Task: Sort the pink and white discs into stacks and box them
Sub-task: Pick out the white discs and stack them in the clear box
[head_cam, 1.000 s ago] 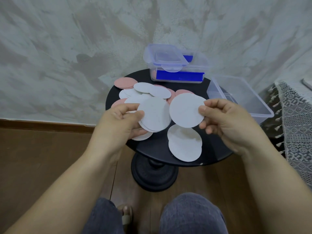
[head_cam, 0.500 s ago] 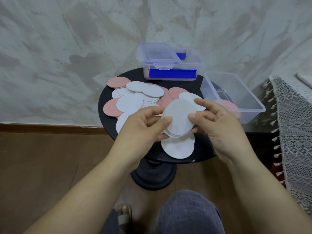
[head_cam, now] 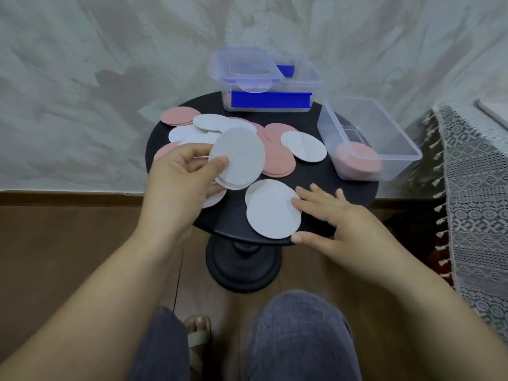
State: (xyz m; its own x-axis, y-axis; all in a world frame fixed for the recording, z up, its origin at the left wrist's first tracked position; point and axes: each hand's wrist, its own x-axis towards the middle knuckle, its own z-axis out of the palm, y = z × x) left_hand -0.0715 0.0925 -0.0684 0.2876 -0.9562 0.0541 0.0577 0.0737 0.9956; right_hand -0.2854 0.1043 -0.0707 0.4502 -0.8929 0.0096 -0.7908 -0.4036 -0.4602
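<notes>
Grips a small stack of flat round white discs (head_cam: pixel 237 158) in the left hand (head_cam: pixel 178 174), thumb on top, raised over the round black pedestal table (head_cam: pixel 330 177). Lays the right hand (head_cam: pixel 338 218), fingers straight and spread, against two overlapping white discs (head_cam: pixel 270 213) at the near table edge. Shows loose pink and white discs (head_cam: pixel 275 158) scattered behind, and a pink disc stack (head_cam: pixel 357 160) inside the open clear plastic box (head_cam: pixel 398 149) on the right.
</notes>
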